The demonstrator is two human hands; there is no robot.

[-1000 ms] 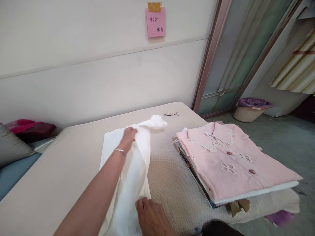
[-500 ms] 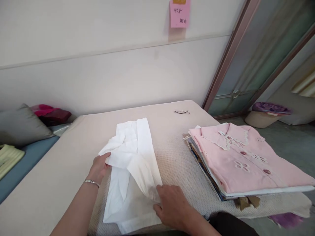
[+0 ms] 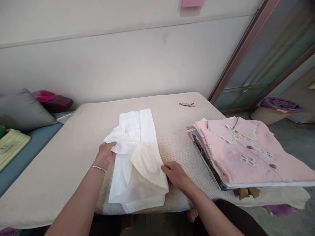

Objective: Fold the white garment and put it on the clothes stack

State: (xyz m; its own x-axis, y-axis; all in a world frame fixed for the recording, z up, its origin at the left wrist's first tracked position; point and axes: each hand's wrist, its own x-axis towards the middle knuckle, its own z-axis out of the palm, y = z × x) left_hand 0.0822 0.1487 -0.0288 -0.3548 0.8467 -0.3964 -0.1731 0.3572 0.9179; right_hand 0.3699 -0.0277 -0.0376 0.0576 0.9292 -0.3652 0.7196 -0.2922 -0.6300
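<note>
A white garment (image 3: pixel 148 131), folded into a long strip, lies in front of me with a loose, rumpled flap across its middle. My left hand (image 3: pixel 105 154), with a silver bangle at the wrist, pinches the left end of that flap. At the lower right edge of the garment, my right hand (image 3: pixel 175 174) is closed, thumb on top and the other fingers partly hidden beneath the cloth. To the right lies a stack of folded clothes with a pink shirt (image 3: pixel 261 164) on top, showing a lace-edged collar and dark red buttons.
The padded table (image 3: pixel 81 131) meets a white wall. Eyeglasses (image 3: pixel 187 104) lie near its back right corner. A grey cushion (image 3: pixel 19 109) and a yellow folded cloth (image 3: pixel 12 147) are on the left. A bin (image 3: pixel 267 114) stands by the sliding door.
My right hand has moved up the garment's right edge and now grips that edge. My left hand keeps its hold on the flap. The view has tilted down slightly.
</note>
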